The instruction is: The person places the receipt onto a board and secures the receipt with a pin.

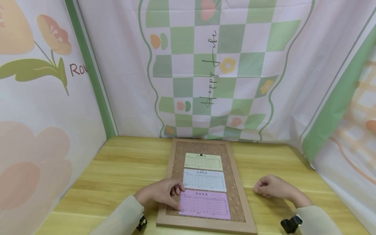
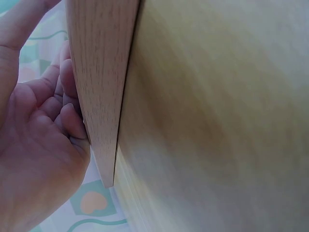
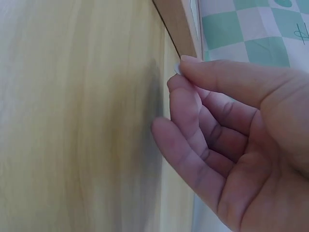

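Note:
A framed cork board (image 1: 236, 199) lies on the wooden table with a yellow, a blue and a pink printed slip in a column. The pink slip (image 1: 205, 205) is nearest. At its left edge, my left hand (image 1: 160, 192) rests, thumb by the lower corner and fingertips by the upper one. A black pin (image 1: 201, 155) sits at the top of the yellow slip (image 1: 203, 162); the blue slip (image 1: 204, 180) lies between. Right of the board, my right hand (image 1: 271, 186) pinches a small white piece (image 3: 177, 69) between thumb and forefinger. Most of that piece is hidden.
The wooden table (image 1: 102, 166) extends on both sides of the board. A checked curtain (image 1: 182, 39) hangs right behind the table's far edge, with printed cloth (image 1: 53, 107) on the left. Each wrist wears a black camera strap (image 1: 291, 224).

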### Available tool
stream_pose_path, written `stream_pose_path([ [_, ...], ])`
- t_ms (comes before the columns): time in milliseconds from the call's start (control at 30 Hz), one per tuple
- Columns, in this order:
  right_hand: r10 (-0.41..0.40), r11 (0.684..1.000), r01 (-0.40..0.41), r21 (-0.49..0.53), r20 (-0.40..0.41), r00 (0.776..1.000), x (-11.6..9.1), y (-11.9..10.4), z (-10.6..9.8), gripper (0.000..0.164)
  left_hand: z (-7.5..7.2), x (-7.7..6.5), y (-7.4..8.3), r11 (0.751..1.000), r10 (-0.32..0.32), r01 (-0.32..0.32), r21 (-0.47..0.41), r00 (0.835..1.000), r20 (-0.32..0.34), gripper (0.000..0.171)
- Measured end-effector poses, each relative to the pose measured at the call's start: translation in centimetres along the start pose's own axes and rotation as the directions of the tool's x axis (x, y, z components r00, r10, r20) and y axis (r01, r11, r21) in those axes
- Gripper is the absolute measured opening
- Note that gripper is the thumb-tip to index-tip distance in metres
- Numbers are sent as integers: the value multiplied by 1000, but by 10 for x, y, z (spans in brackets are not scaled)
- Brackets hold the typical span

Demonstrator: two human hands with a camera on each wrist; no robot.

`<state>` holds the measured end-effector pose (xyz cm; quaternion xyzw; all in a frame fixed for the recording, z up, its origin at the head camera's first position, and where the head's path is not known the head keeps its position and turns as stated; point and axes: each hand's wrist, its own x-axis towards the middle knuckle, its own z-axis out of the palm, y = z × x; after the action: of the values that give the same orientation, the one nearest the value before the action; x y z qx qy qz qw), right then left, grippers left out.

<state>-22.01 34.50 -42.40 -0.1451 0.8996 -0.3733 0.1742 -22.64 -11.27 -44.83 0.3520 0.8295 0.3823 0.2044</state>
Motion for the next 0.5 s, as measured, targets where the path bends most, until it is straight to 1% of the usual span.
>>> stream_pose_path([
  [133, -23, 1000, 23, 2, 12, 1000, 1, -5, 1, 14, 0, 0, 0, 1000, 7, -7, 9, 1000, -2, 47],
  [367, -42, 998, 40, 37, 41, 998, 4, -14, 4, 14, 0, 0, -2, 1000, 8, -8, 12, 1000, -3, 47],
  [500, -59, 998, 57, 32, 49, 997, 8, -19, 8, 14, 0, 1, -2, 1000, 10, -10, 17, 1000, -2, 47],
])
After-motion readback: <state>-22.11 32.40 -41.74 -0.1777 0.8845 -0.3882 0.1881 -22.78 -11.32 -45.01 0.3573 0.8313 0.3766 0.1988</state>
